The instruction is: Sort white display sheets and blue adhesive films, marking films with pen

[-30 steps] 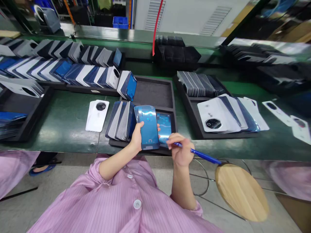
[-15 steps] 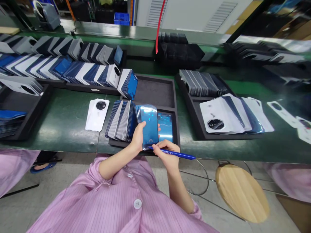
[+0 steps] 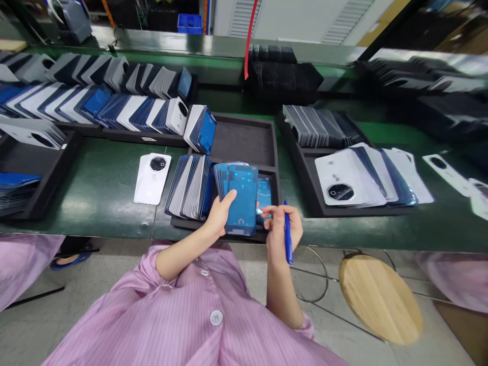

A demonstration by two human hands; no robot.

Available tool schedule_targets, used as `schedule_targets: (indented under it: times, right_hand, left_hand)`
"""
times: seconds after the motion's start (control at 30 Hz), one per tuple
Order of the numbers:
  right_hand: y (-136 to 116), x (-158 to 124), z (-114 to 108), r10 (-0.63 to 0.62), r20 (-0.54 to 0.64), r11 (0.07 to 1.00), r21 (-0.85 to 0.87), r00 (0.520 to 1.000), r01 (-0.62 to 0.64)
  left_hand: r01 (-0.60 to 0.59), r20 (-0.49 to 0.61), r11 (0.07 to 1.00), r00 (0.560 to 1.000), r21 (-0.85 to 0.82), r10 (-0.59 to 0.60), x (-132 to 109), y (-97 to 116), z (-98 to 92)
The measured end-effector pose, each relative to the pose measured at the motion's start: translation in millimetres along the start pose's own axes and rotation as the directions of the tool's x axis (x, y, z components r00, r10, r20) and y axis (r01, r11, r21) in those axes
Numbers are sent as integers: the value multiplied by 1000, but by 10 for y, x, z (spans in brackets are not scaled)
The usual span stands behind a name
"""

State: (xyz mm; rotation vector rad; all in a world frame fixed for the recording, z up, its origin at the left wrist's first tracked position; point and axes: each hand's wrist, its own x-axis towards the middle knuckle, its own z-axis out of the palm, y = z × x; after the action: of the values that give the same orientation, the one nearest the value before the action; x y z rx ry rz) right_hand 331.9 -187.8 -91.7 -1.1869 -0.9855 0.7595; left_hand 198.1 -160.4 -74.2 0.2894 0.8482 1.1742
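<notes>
My left hand grips a small fan of phone back covers, thumb across the front one. Its face is blue, with cutouts and a small arch mark near the lower end. In my right hand a blue pen points upward, held between thumb and fingers. The right fingertips are close to the front cover's right edge; whether they touch it I cannot tell. Beside my left hand, a row of covers stands on edge in the near part of a black tray. More blue-faced covers lie behind the held ones.
White phone back covers lie on the green bench at left. Filled trays line the back left. At right, another black tray holds fanned covers. A wooden stool stands below the bench. Pink sleeves of neighbours show at both sides.
The pen tip has left the lower end of the held cover; my right hand has moved right and turned the pen upright. The held covers have shifted slightly right and fanned out.
</notes>
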Motion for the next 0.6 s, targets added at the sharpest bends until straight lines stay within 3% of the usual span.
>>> schedule_targets:
  times: [0.13,0.3,0.4,0.5,0.6]
  right_hand:
    - [12,70,38,-33,11,999,-31,999,33]
    - [-18,-37,-25,-140,-98,990,9,985,141]
    - [-29,-178,-110,-106,68,994,39,992,104]
    - [-25,-260,-185,-3,289,1000,15,957,-1]
    - [-26,-251,-218,27,316,999,-28,949,-19]
  left_hand:
    - [-62,-28,997,998,34,63,-2,-35,-24]
    - [-73,-45,997,996,23,74,14,-30,-23]
    - [-104,-74,995,992,2,104,27,-31,-8]
    - [-147,-98,989,985,-7,145,27,-38,10]
    - [-171,-106,985,980,-6,169,17,-45,20]
